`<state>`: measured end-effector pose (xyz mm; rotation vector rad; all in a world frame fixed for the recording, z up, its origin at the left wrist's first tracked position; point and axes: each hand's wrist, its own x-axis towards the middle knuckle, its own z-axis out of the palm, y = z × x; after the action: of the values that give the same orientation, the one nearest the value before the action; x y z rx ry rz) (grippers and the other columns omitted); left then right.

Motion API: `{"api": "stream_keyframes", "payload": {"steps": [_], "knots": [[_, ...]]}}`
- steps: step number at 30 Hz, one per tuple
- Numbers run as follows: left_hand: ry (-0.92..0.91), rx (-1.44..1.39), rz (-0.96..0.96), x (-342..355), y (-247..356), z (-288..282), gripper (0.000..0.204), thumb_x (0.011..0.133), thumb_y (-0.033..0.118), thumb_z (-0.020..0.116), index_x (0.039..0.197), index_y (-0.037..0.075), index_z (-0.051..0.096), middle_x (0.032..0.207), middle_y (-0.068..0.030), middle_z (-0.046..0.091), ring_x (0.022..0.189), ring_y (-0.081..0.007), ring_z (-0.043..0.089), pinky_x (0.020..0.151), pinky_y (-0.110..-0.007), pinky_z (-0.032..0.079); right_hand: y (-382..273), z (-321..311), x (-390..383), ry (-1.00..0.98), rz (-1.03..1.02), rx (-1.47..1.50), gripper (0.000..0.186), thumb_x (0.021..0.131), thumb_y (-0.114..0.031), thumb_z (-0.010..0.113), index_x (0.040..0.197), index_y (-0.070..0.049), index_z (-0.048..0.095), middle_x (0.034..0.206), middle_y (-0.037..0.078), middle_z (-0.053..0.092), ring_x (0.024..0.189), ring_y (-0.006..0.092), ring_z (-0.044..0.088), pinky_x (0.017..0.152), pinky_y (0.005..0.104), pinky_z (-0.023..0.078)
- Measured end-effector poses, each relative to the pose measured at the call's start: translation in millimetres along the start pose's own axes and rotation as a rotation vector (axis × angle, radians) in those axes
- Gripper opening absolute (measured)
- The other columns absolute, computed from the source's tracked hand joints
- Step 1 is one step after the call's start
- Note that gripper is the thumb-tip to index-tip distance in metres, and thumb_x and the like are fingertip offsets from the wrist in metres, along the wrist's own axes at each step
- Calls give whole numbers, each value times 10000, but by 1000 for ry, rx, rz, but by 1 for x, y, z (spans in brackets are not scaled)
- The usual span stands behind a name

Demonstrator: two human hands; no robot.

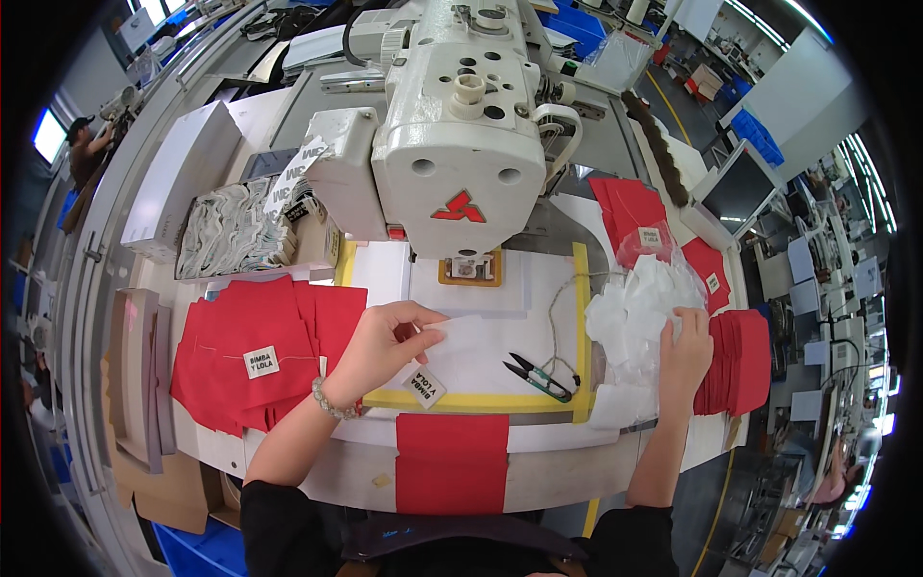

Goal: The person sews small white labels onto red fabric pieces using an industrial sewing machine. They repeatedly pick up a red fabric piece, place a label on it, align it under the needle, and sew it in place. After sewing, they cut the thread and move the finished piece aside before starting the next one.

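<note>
Head view: at far left lies a red pile point(240, 332), a pale label near its middle. Next comes the left hand point(380, 351), thumb and forefinger closed in a pinch on a thin white slip point(463, 337) above the white work surface; the slip runs rightward from the fingertips, but its long axis is hard to tell against the white. Just below the hand is a loose label point(424, 386), turned so that one corner points toward the near edge. A red piece point(452, 462) lies across that edge. Further right, the snips point(540, 376) slant, blades up and left. Then the right hand point(687, 348), fingers bent, touches the right side of the white heap point(630, 317); whether it grips a sheet cannot be told. Beside it stands a red stack point(738, 361).
</note>
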<state>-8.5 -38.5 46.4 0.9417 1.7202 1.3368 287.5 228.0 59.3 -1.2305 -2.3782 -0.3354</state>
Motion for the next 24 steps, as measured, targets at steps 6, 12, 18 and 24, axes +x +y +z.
{"api": "stream_keyframes", "payload": {"steps": [6, 12, 18, 24], "knots": [[41, 124, 57, 18, 0, -5, 81, 882, 22, 682, 953, -1, 711, 864, -41, 700, 662, -77, 658, 575, -200, 513, -13, 0, 30, 157, -105, 23, 390, 798, 22, 626, 1171, -87, 651, 1167, 103, 601, 919, 276, 603, 813, 376, 457], [158, 588, 716, 42, -28, 0, 169, 798, -4, 701, 958, 48, 721, 959, -84, 718, 762, -172, 710, 629, -264, 569, -121, 20, 1, -98, -670, 775, 394, 729, 54, 628, 1102, -59, 683, 1179, 82, 636, 841, 247, 613, 768, 352, 502], [62, 974, 1013, 55, -45, -2, 247, 751, 61, 658, 994, 61, 705, 1050, -63, 708, 853, -189, 714, 671, -301, 581, -152, 42, -8, -217, -884, 810, 334, 765, 11, 665, 1094, -40, 687, 1195, 93, 656, 1002, 250, 641, 838, 370, 505], [-82, 1012, 886, 55, -52, -3, 286, 762, 92, 636, 1041, 64, 694, 1093, -58, 702, 878, -194, 712, 722, -322, 587, -155, 53, -13, -219, -955, 634, 350, 838, -139, 682, 1169, -32, 645, 1235, 88, 642, 1114, 222, 593, 944, 379, 440]]}}
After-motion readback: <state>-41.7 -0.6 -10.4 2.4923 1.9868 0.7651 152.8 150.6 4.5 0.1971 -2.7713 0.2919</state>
